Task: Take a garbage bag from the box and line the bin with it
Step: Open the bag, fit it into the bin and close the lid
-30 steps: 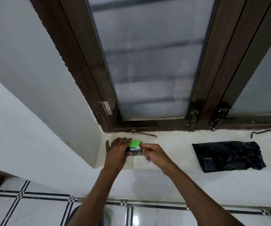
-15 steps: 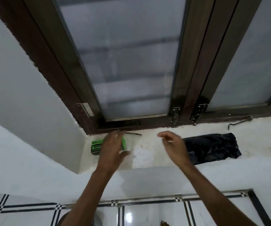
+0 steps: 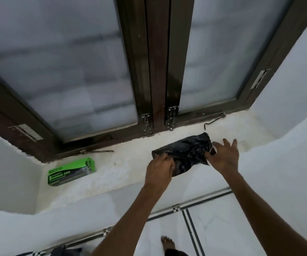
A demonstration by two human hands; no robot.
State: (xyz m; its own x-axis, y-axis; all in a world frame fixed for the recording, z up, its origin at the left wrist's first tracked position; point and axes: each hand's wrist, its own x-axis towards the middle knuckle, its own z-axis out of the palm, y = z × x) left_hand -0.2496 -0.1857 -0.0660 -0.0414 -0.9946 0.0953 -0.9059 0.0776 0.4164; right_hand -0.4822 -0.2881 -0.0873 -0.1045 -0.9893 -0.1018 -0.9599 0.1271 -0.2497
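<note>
A crumpled black garbage bag (image 3: 186,150) lies on the white window sill (image 3: 123,170). My left hand (image 3: 160,168) grips the bag's near left corner with closed fingers. My right hand (image 3: 222,156) rests on the bag's right end, fingers spread, thumb against the plastic. The green and black garbage bag box (image 3: 71,171) lies flat on the sill far to the left, apart from both hands. No bin is clearly in view.
A dark wooden window frame (image 3: 158,71) with frosted panes rises behind the sill. Metal latches (image 3: 146,124) and a hook (image 3: 214,121) sit at its base. White walls close in on both sides. Tiled floor and a bare foot (image 3: 167,242) show below.
Both hands left the green box and moved right to the black bag. The left hand closed on its corner and the right hand landed on its end. The view swung right.
</note>
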